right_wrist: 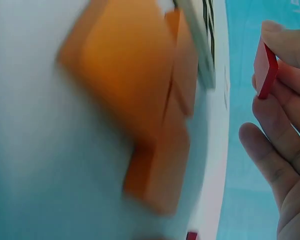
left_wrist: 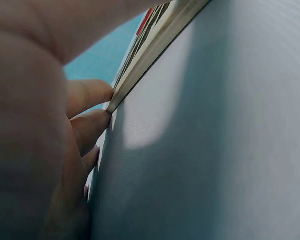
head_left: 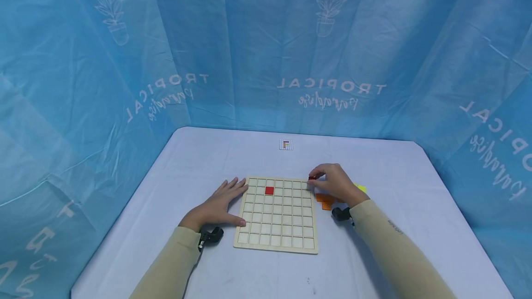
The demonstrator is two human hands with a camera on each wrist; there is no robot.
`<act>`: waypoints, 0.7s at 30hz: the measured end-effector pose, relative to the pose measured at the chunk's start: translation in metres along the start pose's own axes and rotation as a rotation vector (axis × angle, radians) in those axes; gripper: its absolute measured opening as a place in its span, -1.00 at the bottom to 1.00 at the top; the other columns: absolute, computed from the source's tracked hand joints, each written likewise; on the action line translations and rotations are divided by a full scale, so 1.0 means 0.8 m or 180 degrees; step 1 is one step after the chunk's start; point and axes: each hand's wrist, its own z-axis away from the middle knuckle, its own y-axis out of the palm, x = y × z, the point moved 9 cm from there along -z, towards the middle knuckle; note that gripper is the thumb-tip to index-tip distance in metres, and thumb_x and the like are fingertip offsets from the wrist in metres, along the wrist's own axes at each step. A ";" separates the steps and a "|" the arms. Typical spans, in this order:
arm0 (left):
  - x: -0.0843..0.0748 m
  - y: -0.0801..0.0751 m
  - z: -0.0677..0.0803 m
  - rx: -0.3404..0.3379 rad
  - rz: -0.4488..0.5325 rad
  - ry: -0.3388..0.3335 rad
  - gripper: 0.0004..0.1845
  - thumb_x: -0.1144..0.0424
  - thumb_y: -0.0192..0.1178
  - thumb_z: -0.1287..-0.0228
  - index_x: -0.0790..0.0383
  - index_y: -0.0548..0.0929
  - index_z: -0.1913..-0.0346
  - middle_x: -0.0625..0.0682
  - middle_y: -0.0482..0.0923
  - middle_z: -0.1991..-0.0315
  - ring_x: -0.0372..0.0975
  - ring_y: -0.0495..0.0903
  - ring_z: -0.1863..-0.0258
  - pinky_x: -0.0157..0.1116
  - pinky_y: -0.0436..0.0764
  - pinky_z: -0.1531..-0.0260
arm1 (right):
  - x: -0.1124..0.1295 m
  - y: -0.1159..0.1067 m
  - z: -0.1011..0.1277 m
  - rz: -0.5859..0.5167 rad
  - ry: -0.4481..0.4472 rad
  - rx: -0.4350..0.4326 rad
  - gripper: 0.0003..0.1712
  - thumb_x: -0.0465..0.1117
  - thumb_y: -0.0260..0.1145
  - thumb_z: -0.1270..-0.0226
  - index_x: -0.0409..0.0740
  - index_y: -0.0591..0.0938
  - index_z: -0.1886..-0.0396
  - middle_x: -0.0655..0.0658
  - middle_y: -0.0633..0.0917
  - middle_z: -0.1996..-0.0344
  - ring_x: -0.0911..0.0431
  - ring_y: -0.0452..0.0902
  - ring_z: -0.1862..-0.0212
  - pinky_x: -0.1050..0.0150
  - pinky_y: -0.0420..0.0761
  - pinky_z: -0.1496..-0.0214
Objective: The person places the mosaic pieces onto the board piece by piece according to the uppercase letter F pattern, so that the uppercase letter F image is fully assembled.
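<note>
The left hand [head_left: 220,204] lies flat, fingers straight, against the board [head_left: 277,213] edge. Just right of the board sit orange tiles [head_left: 325,199]. Farther back, the right hand [head_left: 334,183] pinches a red tile [right_wrist: 265,70] at the board's far right corner — it looks thin, stiff and light, best held by its edges.

Person is wearing long beige sleeves on both arms, fitted, running down to the wrists. Left hand [head_left: 218,204] and right hand [head_left: 334,183] are showing bare, no gloves or rings visible. Small black camera unit [head_left: 210,236] is sitting under the left wrist, another black camera unit [head_left: 341,214] under the right. Small dark marking [head_left: 395,228] is showing on the right sleeve.
</note>
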 end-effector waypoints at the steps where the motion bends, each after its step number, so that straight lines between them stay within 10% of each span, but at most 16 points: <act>1: 0.000 0.000 0.000 -0.0005 0.0000 0.0001 0.35 -0.56 0.46 0.11 0.07 0.21 -0.69 -0.06 -0.07 -0.70 -0.07 -0.26 -0.67 0.06 -0.25 -0.59 | 0.004 0.002 -0.001 -0.0004 -0.0029 0.0010 -0.75 -0.11 0.58 -0.35 -0.13 0.85 0.07 0.17 0.76 0.21 0.17 0.67 0.10 0.06 0.71 -0.11; 21: 0.000 0.001 0.000 -0.0022 -0.0008 0.0005 0.36 -0.56 0.46 0.12 0.08 0.21 -0.68 -0.05 -0.06 -0.70 -0.07 -0.26 -0.67 0.06 -0.26 -0.59 | 0.078 0.060 -0.029 -0.0079 -0.0392 0.0327 -0.76 -0.16 0.61 -0.31 -0.13 0.84 0.09 0.14 0.75 0.25 0.19 0.62 0.19 0.15 0.73 0.01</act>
